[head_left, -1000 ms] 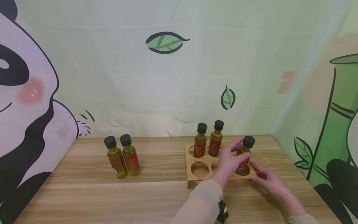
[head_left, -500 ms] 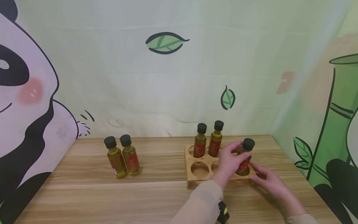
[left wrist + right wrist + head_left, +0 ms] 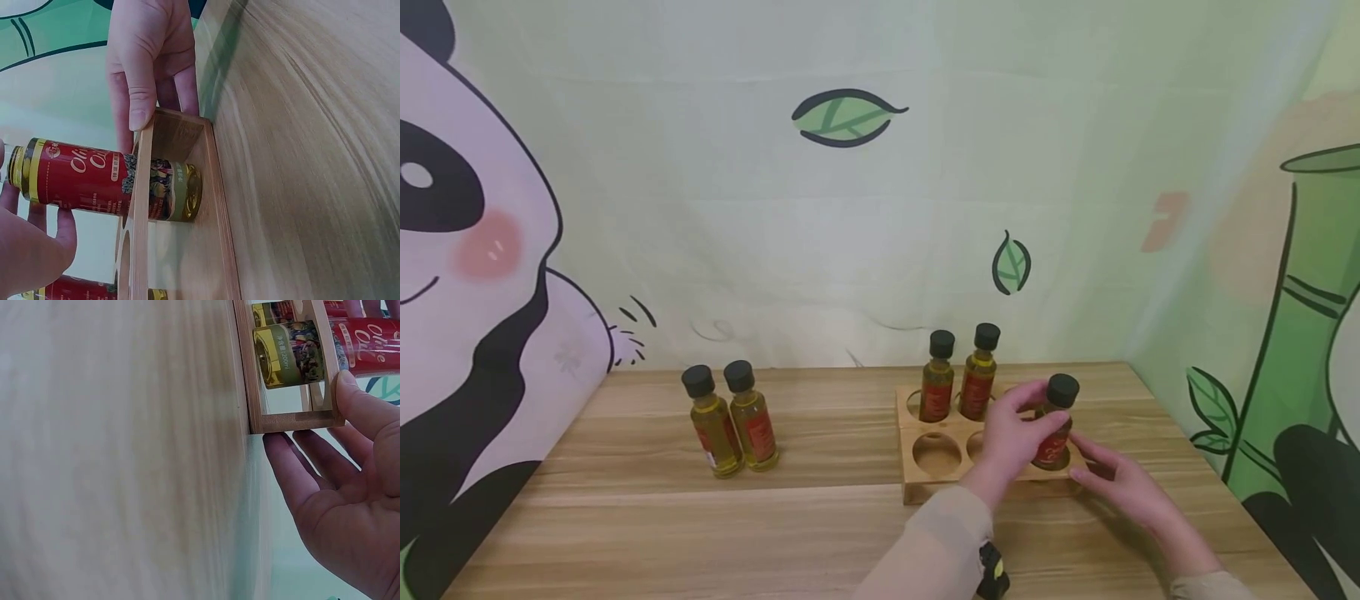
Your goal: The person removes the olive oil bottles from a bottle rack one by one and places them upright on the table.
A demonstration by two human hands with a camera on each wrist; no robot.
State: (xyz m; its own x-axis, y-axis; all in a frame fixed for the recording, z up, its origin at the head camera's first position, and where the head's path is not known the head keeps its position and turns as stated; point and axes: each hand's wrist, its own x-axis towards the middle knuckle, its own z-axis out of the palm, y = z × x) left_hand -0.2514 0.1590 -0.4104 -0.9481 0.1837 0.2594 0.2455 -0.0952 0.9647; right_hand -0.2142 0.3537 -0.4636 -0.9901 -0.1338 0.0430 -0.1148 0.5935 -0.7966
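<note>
My left hand (image 3: 1017, 433) holds an olive oil bottle (image 3: 1054, 433) near its neck, with its red label and black cap showing. The bottle passes through the front right hole of a wooden bottle rack (image 3: 994, 492). Its base (image 3: 192, 192) is close above the rack's bottom board; contact there is unclear. At the rack's right end, my right hand (image 3: 350, 494) grips the corner, thumb on the top board and fingers against the end panel. Two more olive oil bottles stand in the back row, the left one (image 3: 937, 392) beside the other (image 3: 977, 387).
Two similar bottles, one (image 3: 718, 437) leaning close to another (image 3: 755, 429), stand left on the wooden table (image 3: 685, 533). A vacant front left hole (image 3: 936, 454) shows in the rack. Behind hangs a printed cloth (image 3: 737, 208). A small black object (image 3: 992, 571) sits by the left sleeve.
The bottle in my left hand has sunk lower into the front right hole and stands straighter. My right hand stays on the rack's end.
</note>
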